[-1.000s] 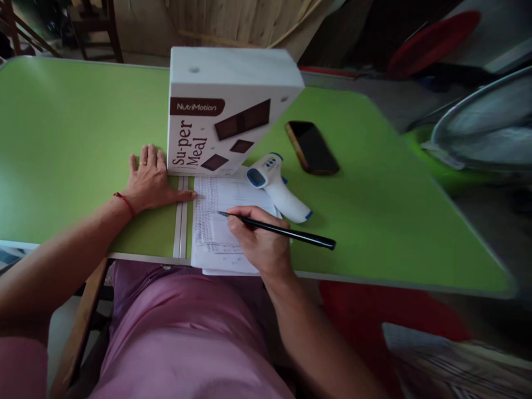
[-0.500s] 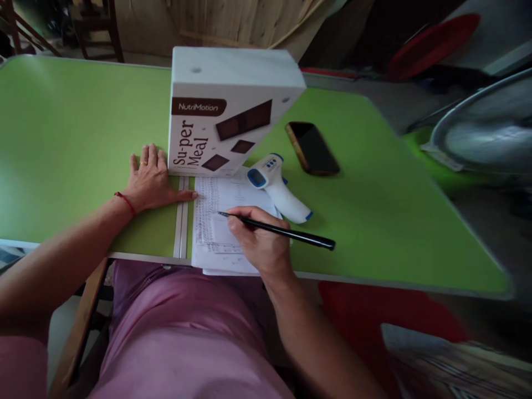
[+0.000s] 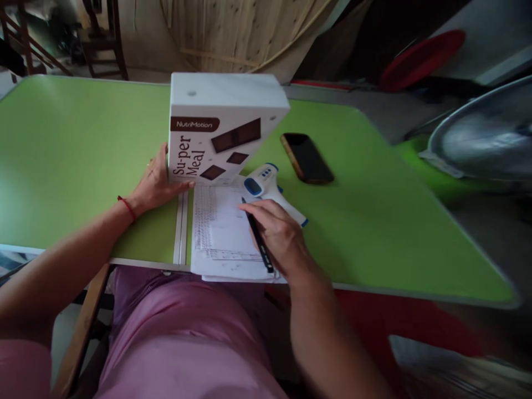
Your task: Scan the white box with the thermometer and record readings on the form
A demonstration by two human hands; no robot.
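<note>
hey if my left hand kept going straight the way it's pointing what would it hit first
Most likely the white NutriMotion Su-per Meal box: your left hand is right at its left edge, though whether they already touch is hard to tell.

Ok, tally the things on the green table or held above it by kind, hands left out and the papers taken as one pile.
Box: 1
Thermometer: 1
Phone: 1
Pen: 1, in the right hand
Paper pile: 1
Total: 5
</note>
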